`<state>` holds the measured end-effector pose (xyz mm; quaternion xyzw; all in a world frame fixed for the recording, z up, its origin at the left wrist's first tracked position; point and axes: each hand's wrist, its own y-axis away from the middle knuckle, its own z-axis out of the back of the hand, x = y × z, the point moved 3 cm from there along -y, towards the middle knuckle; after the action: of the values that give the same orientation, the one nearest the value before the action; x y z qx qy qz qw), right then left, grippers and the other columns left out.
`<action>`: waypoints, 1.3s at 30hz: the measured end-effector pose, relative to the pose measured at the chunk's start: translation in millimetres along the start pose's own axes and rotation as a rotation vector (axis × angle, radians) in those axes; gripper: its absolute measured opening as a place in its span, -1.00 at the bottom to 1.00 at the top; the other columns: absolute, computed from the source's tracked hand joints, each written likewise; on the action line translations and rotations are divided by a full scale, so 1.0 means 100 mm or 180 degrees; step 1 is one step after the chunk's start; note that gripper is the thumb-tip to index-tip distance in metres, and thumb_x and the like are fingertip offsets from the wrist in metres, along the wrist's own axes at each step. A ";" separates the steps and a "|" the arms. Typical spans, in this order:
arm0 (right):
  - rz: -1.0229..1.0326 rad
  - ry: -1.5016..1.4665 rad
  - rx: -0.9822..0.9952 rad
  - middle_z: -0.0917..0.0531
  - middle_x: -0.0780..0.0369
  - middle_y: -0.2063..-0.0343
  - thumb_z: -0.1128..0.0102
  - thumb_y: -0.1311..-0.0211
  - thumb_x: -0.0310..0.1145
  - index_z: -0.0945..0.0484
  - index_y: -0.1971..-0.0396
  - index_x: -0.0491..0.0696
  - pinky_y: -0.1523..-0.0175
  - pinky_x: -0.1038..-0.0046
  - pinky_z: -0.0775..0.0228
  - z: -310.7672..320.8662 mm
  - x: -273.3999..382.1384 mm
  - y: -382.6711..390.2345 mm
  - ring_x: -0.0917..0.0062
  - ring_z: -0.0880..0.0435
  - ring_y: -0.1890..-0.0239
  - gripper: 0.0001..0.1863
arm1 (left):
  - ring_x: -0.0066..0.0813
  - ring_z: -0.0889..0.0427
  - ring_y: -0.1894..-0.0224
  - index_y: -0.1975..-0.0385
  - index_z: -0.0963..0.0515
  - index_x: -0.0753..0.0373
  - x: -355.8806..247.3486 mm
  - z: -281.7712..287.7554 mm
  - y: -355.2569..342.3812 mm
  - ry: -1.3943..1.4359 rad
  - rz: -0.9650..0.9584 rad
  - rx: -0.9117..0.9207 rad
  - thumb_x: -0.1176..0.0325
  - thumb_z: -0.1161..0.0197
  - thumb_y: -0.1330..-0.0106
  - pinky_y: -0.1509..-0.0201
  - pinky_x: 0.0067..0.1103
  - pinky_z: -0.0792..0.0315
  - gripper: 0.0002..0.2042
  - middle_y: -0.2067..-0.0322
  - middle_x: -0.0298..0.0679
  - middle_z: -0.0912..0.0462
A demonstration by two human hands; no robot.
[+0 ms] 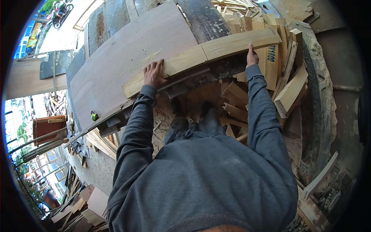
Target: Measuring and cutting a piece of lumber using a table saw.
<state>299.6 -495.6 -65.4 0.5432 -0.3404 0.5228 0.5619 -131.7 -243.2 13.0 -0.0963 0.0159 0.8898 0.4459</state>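
Observation:
A long pale wooden board point(185, 62) lies along the near edge of the plywood-topped table point(127, 46), its right end jutting out over a pile of cut timber. A thin dark line crosses the board near its middle; I cannot tell if it is a mark or a joint. My left hand point(155, 74) grips the board's left part, fingers over the top and thumb at the near edge. Toward the right end, my right hand point(252, 57) holds the near edge, its thumb raised against the side and its other fingers hidden below.
Sawdust point(150, 57) is scattered on the tabletop. A small yellow-green tape measure point(94, 115) sits at the table's left near edge. Stacked timber pieces point(288, 92) crowd the right side and the floor by my legs. Offcuts point(87, 205) lie at lower left.

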 end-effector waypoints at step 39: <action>0.0129 -0.0253 -0.0303 -0.66 0.02 -0.13 -0.31 -0.27 0.22 -0.59 -0.11 -0.33 -0.28 0.32 -0.40 -0.10 0.01 0.00 0.27 -0.61 -0.18 -0.18 | 0.00 -0.36 -0.27 -0.47 -0.19 0.09 -0.01 -0.02 -0.03 -0.0074 -0.0032 0.0210 -0.01 -0.58 0.20 -0.40 -0.10 -0.14 0.10 -0.22 -0.07 -0.42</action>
<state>298.4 -486.2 -66.4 0.5292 -0.3978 0.4953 0.5624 -128.5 -242.8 11.9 -0.0713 0.0396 0.8876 0.4534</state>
